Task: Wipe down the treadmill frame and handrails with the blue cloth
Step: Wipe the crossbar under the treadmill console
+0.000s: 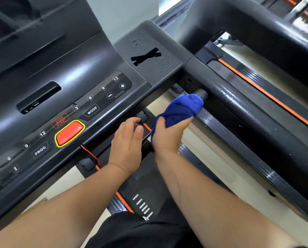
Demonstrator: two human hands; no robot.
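Observation:
The blue cloth (181,109) is bunched in my right hand (167,135), which grips it from below. The cloth's top presses against a short black bar (202,93) that sticks out under the right end of the treadmill console (96,68). Beside it runs the thick black right handrail (239,115), wet with droplets. My left hand (128,140) hovers just left of the right one, below the console's front edge, fingers loosely curled and holding nothing.
The console carries a red stop button (70,133), MODE and PROG keys and a red safety cord (90,154). The running belt (146,190) with orange trim lies below. A second treadmill's handrail (256,33) stands to the right.

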